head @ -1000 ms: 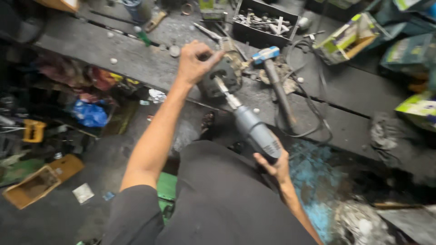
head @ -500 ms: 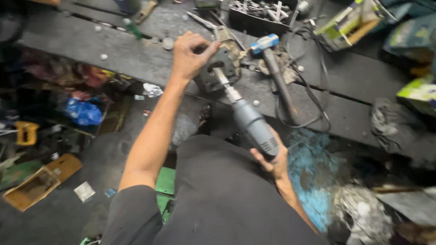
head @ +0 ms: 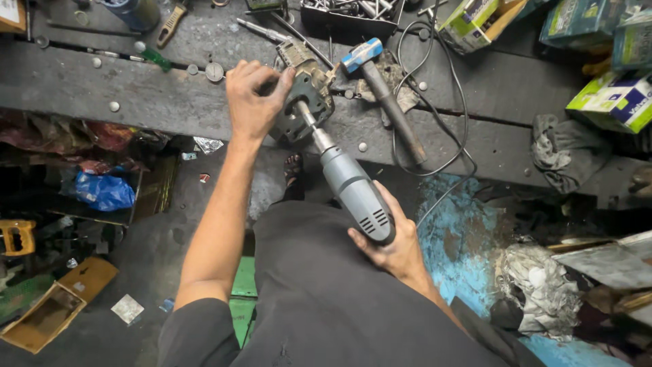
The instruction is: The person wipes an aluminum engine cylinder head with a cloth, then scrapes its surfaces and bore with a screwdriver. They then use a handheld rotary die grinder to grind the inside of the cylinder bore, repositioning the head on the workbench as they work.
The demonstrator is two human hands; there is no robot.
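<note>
The left hand (head: 252,102) reaches forward on a nearly straight arm, fingers curled over the top of a dark metal housing (head: 303,102) at the near edge of the tabletop (head: 136,88). The housing looks heavy, rigid and greasy, likely slippery on its flat faces; its blocky outer edges give the surest hold, which is where the fingers clamp it. The drill (head: 353,190) runs from the housing back toward the body, its bit seated in the housing's centre. It looks fairly weighty and stiff, best held at the rear grip. There the right hand (head: 392,246) sits close to the lap, wrist bent, fingers wrapped around the grey body. A hammer (head: 384,95) lies just right of the housing.
</note>
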